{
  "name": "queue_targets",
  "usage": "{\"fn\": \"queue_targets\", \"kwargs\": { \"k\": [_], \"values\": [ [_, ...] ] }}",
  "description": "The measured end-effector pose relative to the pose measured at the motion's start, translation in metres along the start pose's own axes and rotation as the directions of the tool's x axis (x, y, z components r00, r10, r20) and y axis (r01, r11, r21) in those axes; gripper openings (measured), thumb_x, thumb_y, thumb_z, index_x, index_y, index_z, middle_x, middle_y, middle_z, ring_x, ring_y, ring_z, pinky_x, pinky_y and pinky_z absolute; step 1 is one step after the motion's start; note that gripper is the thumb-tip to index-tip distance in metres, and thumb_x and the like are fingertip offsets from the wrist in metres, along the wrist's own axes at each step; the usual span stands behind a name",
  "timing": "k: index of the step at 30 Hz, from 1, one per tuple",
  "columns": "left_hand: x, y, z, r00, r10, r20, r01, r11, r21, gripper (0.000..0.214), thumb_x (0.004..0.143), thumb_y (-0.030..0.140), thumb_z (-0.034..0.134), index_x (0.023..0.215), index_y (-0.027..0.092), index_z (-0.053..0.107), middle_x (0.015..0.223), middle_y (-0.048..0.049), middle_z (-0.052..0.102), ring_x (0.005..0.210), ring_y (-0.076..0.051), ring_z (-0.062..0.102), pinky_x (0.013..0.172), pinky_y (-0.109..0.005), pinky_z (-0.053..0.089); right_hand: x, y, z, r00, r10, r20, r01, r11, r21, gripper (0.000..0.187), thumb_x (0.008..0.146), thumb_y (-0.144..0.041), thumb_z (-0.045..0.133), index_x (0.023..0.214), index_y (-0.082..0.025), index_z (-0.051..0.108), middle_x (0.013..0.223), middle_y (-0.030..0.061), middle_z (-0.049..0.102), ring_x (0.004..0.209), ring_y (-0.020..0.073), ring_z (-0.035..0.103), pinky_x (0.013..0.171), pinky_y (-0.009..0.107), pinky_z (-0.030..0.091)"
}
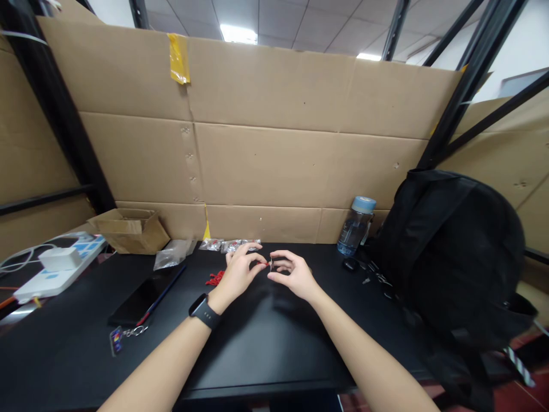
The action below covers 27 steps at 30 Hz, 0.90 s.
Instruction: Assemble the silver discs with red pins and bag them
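Observation:
Both my hands meet over the middle of the black table. My left hand, with a black watch on its wrist, pinches a tiny red and silver part. My right hand is closed in a pinch on the same small part from the other side. A small pile of red pieces lies just left of my left hand. Small clear bags with red parts lie behind the hands by the cardboard wall.
A black phone, a pen and a keyring lie at the left. A cardboard box, a white power strip and an empty plastic bag sit further left. A water bottle and black backpack stand right.

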State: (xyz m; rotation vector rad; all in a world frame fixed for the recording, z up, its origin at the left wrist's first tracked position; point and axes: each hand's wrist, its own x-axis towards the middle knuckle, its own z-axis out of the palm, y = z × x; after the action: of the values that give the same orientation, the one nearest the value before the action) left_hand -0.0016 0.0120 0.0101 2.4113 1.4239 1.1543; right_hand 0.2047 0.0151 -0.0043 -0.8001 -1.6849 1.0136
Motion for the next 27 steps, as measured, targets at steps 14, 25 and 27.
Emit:
{"fn": "queue_targets", "kwargs": {
  "k": [14,25,27],
  "values": [
    [-0.005,0.007,0.010,0.994,0.070,-0.085,-0.068,0.997,0.022,0.011,0.088,0.022,0.068,0.083,0.028,0.075,0.125,-0.0036,0.061,0.126,-0.029,0.046,0.102,-0.051,0.034,-0.001,0.001,0.008,0.998,-0.001,-0.064,0.002,1.000,0.012,0.053,0.063,-0.035,0.090,0.105,-0.023,0.061,0.116,0.0074,0.068,0.095,0.0235,0.073,0.081,0.034,0.057],
    [-0.005,0.010,0.009,0.978,0.125,-0.167,-0.106,0.988,0.116,0.010,0.086,0.020,0.071,0.082,0.028,0.075,0.120,-0.0050,0.064,0.123,-0.029,0.047,0.099,-0.048,0.034,0.003,0.006,0.001,0.999,0.034,-0.003,-0.034,0.999,0.042,0.027,0.074,-0.040,0.081,0.084,-0.019,0.069,0.114,0.0082,0.068,0.095,0.0208,0.070,0.085,0.034,0.058],
    [-0.005,0.011,0.009,0.979,0.119,-0.163,-0.103,0.989,0.106,0.008,0.086,0.024,0.072,0.082,0.029,0.076,0.119,-0.0048,0.064,0.122,-0.029,0.047,0.099,-0.048,0.034,0.003,0.010,-0.001,1.000,0.025,0.003,-0.025,1.000,0.003,0.024,0.080,-0.041,0.076,0.086,-0.019,0.071,0.112,0.0081,0.067,0.095,0.0198,0.069,0.086,0.033,0.057]
  ]
}}
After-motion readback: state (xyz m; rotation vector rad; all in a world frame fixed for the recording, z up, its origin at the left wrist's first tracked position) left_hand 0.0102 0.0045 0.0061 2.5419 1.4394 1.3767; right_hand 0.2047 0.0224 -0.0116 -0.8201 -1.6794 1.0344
